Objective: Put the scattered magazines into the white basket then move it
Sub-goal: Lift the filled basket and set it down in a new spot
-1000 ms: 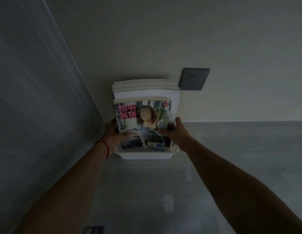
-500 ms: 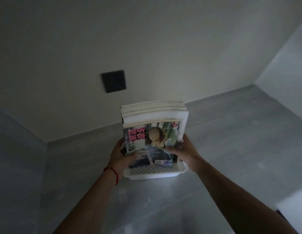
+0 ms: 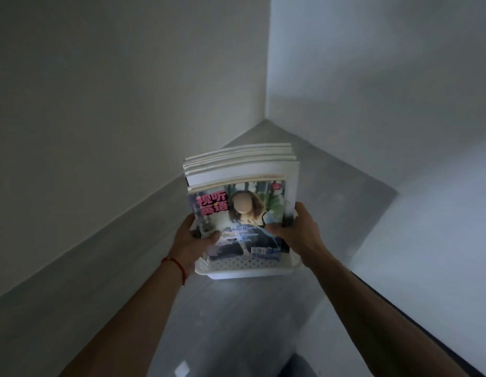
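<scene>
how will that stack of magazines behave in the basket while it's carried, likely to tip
Probably top-heavy: the magazines stand upright, rising far above the shallow white basket. Likely floppy, so the left hand and right hand press their sides. Several thick copies suggest real weight.

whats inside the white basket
A stack of magazines stands upright in the white basket, held by the left hand and right hand. The basket's floor is covered.
</scene>
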Tool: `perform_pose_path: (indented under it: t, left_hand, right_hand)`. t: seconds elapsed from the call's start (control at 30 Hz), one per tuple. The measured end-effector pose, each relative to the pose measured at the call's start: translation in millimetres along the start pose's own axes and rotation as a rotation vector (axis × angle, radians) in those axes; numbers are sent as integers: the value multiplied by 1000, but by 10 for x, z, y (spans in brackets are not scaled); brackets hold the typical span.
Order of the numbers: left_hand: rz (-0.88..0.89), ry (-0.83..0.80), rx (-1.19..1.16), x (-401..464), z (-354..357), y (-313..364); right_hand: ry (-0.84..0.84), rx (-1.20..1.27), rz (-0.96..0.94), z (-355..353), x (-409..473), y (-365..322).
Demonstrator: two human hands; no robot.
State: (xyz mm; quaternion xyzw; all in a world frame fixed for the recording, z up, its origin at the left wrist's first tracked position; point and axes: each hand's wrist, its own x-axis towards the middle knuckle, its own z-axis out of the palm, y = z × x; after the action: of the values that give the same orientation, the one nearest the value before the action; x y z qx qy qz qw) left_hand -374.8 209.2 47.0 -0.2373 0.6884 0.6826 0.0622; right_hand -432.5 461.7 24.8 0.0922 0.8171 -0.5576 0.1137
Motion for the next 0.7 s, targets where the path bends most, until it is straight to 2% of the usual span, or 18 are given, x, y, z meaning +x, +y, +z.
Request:
perform_pose_path:
  t: [0.17,0.37,0.53,0.7]
  left_hand:
    - [31,-156,158,600,1036,503]
    - [0,-391,211,1243,2160,893]
    - [-23,-474,283,1770,2857,954]
    - [-47,-512,338,2194,3196,931]
  right_hand:
    - [161,71,39,-955,381,75]
    - [347,180,105,-1795,717,279]
    - [418,190,146,-2210,1034,456]
    - [436,217,176,-2313,1277,677]
